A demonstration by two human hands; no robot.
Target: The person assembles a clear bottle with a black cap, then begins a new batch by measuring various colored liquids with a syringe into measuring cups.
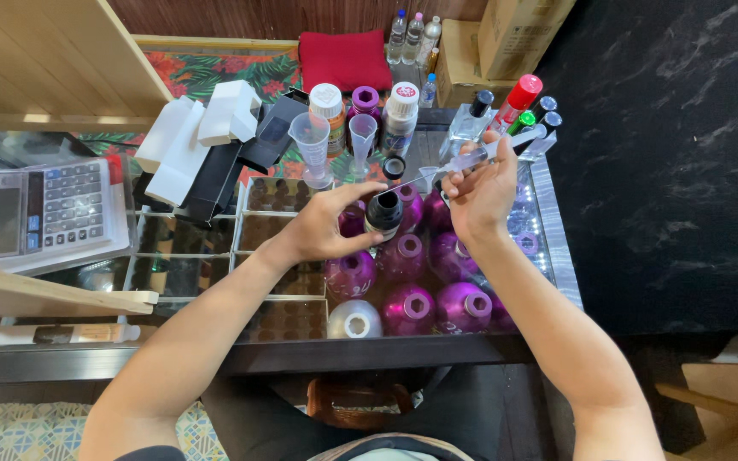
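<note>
Head view, near to far: we list what shows.
Left hand (326,229): we grip a small dark bottle (383,213) by its body, above the purple bottles (407,303); likely light, smooth glass, breakable.
Right hand (480,195): we pinch a clear syringe (480,156), light stiff plastic, needle tip at the bottle mouth.
Behind: clear measuring cup (312,147), funnel (362,137), calculator (49,209) on the glass counter (548,230).
</note>
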